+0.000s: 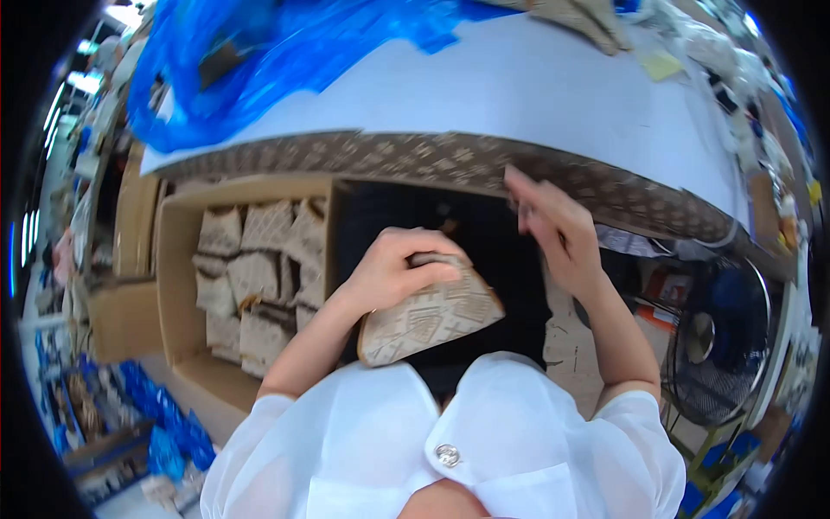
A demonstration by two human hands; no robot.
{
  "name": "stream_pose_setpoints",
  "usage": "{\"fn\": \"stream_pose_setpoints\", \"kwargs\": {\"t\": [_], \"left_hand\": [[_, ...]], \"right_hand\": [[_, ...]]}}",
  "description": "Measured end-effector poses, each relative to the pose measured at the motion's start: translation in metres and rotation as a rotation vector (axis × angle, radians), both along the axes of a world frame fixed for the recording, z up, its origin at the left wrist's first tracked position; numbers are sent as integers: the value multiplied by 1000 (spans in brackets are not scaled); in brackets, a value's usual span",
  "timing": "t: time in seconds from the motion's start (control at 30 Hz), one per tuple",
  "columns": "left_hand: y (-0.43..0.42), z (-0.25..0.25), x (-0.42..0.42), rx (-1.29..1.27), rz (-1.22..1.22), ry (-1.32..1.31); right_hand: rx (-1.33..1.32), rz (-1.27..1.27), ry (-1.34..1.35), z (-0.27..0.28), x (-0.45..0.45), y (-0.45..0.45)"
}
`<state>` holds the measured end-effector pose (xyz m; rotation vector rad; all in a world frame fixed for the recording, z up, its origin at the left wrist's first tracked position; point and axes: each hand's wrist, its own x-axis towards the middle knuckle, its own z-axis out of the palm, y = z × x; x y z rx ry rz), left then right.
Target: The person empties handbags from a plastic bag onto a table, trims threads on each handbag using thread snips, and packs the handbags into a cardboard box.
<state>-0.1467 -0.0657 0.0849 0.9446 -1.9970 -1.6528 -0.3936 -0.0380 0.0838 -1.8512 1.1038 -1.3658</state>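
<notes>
My left hand (402, 270) is closed around a beige fabric piece (437, 320) printed with brown lines and marks, its edge a darker tan. The piece is held over my dark-clad lap (519, 320), tilted, close to my white top. What lies under my left fingers is hidden. My right hand (558, 229) is raised just below the table edge, apart from the piece. Its fingers are spread and slightly blurred, and I see nothing in them.
To my left stands an open cardboard box (183, 333) holding several stacks of similar beige pieces (259, 277). Ahead is a white tabletop (553, 95) with a brown patterned edge and a blue plastic bag (346, 39). A black fan (722, 342) stands at right.
</notes>
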Motion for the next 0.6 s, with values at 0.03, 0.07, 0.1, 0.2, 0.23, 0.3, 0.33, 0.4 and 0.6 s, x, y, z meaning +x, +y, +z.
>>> {"fn": "stream_pose_setpoints", "kwargs": {"t": [0.03,0.07,0.1,0.2,0.23,0.3,0.33,0.4,0.6], "left_hand": [[-4,-2,-7,-19,-49,27],[-6,-4,-10,-101,-59,118],[-8,-5,-13,-176,-73,211],[-20,6,-28,-188,-212,144],[-22,8,-37,-195,-288,174],[-19,12,-55,-201,-380,106],[-13,14,-68,-204,-460,134],[5,19,-89,52,-482,-16],[73,3,-154,107,-663,-393]], "right_hand": [[-25,-124,68,5,-12,-12],[-50,-256,133,10,-25,-24],[-80,-404,241,14,-35,-40],[-51,-714,637,-4,-76,-100],[137,-749,675,-11,-87,-116],[29,-754,685,-18,-92,-128],[27,-739,755,-20,-92,-129],[-39,-741,725,-11,-88,-123],[41,-865,745,-25,-80,-129]]}}
